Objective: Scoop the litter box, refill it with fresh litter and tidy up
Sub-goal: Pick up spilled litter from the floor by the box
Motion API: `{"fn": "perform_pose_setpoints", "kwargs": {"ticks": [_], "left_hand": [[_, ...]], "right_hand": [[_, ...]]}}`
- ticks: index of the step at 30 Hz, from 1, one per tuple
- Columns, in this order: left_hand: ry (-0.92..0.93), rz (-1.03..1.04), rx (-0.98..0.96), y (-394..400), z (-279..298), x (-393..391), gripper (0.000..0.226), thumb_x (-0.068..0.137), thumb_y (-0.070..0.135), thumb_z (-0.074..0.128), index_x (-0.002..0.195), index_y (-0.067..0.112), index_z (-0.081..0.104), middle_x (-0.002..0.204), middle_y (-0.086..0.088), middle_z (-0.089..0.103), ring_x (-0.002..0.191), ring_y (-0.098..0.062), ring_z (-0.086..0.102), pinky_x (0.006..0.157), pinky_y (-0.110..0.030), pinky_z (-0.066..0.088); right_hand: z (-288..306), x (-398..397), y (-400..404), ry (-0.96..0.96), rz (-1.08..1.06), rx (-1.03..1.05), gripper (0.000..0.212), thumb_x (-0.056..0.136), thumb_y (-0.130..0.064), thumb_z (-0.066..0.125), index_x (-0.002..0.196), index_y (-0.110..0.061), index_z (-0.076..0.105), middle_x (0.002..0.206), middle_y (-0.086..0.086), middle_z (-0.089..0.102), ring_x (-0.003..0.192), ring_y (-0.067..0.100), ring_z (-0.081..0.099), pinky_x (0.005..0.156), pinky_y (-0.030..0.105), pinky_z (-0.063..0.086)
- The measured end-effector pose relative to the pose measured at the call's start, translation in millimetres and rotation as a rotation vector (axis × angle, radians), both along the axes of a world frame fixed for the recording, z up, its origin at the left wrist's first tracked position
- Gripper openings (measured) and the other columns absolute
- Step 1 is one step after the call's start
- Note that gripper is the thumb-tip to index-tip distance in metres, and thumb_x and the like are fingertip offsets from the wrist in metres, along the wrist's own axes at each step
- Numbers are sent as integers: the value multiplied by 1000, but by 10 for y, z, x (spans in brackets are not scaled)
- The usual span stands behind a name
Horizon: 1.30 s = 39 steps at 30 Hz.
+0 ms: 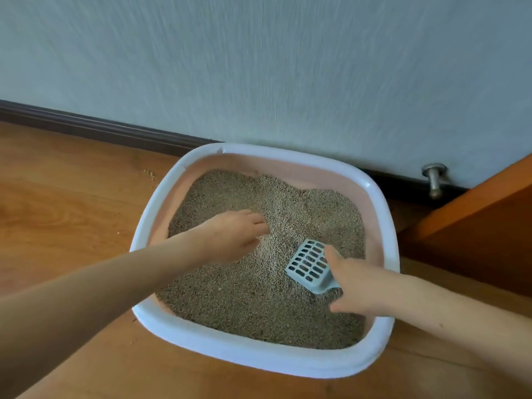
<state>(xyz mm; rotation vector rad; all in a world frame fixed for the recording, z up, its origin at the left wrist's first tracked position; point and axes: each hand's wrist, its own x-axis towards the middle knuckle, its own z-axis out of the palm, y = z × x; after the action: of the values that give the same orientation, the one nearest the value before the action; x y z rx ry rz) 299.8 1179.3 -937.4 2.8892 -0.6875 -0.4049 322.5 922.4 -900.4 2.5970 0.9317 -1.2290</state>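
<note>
A rounded-square litter box with a white plastic rim (201, 345) and a pale pink inner wall is set on the wooden floor (66, 203), its far edge close against the pale wall (259, 67). It is filled with grey-brown granular litter (239, 298), heaped a little higher along the far side.

A pale blue slotted plastic scoop (309, 264) is held by the right hand (352, 283); the handle is grasped under the palm, the index finger is stretched along the scoop's edge and the thumb is pointed toward the left. The slotted blade lies ahead of these fingers, its tip in the litter.

The left hand (233, 234) is reached over the litter left of the scoop, its fingers (259, 223) lightly curled with the tips touching or dipped into the grains; whether anything is pinched cannot be told.

A few stray grains (149, 174) are scattered on the floor well to the left of the left fingers. Beyond the right fingers, a metal door stopper (434, 180) is fixed at the dark skirting board (100, 128), beside an orange-brown wooden panel (475, 226).
</note>
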Motion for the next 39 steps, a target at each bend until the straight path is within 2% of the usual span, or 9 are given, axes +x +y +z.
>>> {"fn": "perform_pose_setpoints", "kwargs": {"ticks": [5, 8, 13, 16, 22, 26, 29, 34, 39], "left_hand": [[13, 178, -60, 260, 164, 77, 35, 98, 23, 42, 131, 22, 53, 121, 6, 54, 115, -13, 48, 98, -30, 38], [13, 245, -38, 390, 272, 80, 36, 97, 21, 41, 130, 23, 55, 123, 5, 54, 115, -13, 50, 97, -31, 40], [-19, 334, -148, 415, 281, -109, 30, 97, 20, 46, 124, 19, 60, 122, 4, 56, 113, -14, 53, 96, -32, 41], [-18, 328, -144, 426, 192, -209, 30, 97, 18, 45, 123, 18, 60, 118, 3, 56, 111, -15, 54, 94, -31, 41], [15, 311, -102, 519, 108, -284, 30, 96, 20, 45, 122, 21, 60, 116, 5, 55, 109, -16, 53, 93, -36, 42], [47, 295, -101, 451, 41, -355, 30, 96, 17, 45, 121, 21, 60, 115, 5, 55, 110, -14, 51, 89, -26, 37], [57, 249, -85, 384, 22, -318, 30, 95, 17, 44, 121, 20, 59, 115, 4, 56, 110, -14, 52, 90, -27, 36], [21, 261, -84, 310, 118, -230, 29, 97, 20, 44, 122, 22, 60, 116, 4, 55, 113, -15, 50, 92, -28, 36], [30, 235, -86, 327, 119, -297, 30, 96, 16, 45, 122, 20, 60, 116, 3, 56, 111, -17, 52, 93, -32, 41]], "right_hand": [[168, 488, 30, 106, -219, 137, 57, 87, -3, 57, 122, -21, 16, 87, 6, 52, 59, 16, 54, 47, 25, 45], [416, 707, 194, 3, -205, 183, 57, 88, -9, 60, 129, -16, 21, 78, 3, 52, 53, 11, 46, 41, 21, 37], [258, 577, 573, -83, -154, 409, 34, 93, -19, 57, 112, -17, 29, 79, -9, 51, 56, 6, 51, 42, 14, 38], [81, 486, 706, -5, -128, 386, 48, 93, -16, 59, 129, -12, 27, 85, -9, 53, 56, 4, 53, 42, 12, 39], [193, 612, 537, 91, -116, 244, 37, 90, -7, 60, 116, -16, 36, 83, -7, 54, 60, 6, 53, 41, 11, 38], [469, 788, 329, -38, 10, 13, 34, 87, -11, 63, 111, -15, 40, 80, -4, 54, 61, 10, 51, 50, 22, 43], [506, 851, 291, -172, 87, 52, 36, 89, -19, 62, 117, -19, 39, 80, -8, 51, 65, 7, 51, 52, 22, 39], [279, 667, 382, 28, 259, 132, 41, 93, -23, 59, 126, -32, 38, 74, -10, 54, 59, -1, 47, 52, 15, 34], [296, 887, 322, -118, 404, 27, 50, 92, -21, 58, 133, -42, 39, 99, -12, 57, 92, 14, 57, 76, 30, 46]]}}
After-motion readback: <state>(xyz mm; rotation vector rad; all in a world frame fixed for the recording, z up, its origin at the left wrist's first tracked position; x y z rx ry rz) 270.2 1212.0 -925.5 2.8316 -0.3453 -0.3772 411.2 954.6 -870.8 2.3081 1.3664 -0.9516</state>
